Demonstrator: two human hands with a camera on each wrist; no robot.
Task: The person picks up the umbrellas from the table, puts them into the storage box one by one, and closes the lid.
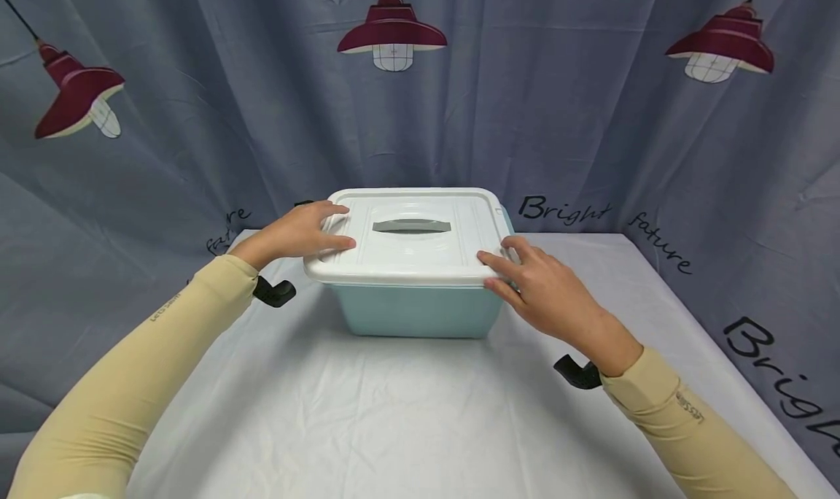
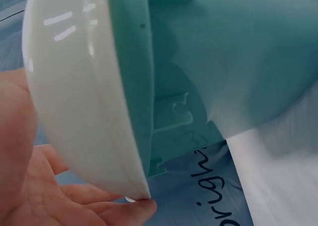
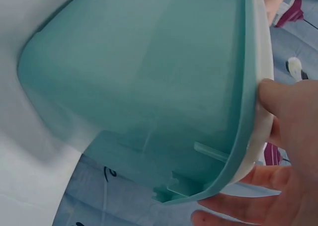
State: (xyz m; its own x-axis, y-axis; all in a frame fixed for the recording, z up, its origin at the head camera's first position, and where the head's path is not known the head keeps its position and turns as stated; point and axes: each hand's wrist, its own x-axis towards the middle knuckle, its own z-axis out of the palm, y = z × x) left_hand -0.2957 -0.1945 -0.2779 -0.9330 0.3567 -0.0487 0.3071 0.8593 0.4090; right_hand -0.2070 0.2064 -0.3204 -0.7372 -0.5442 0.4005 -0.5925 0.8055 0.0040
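Note:
A light teal storage box (image 1: 420, 313) stands on the table with a white lid (image 1: 420, 260) over its top. A grey handle (image 1: 412, 226) is set in the lid's middle. The lid sticks out on the left, while a strip of teal rim shows past its right edge. My left hand (image 1: 298, 230) grips the lid's left edge, thumb and a finger on top; in the left wrist view a fingertip (image 2: 144, 208) reaches its corner. At the front right corner, my right hand (image 1: 558, 295) holds the lid's edge, its thumb (image 3: 271, 94) against the rim in the right wrist view.
The box stands on a white cloth-covered table (image 1: 394, 411), towards its far edge. Behind it and along both sides hangs a blue-grey curtain (image 1: 538, 105) printed with red lamps and black lettering. Black wrist mounts (image 1: 577, 373) stick out beneath both wrists.

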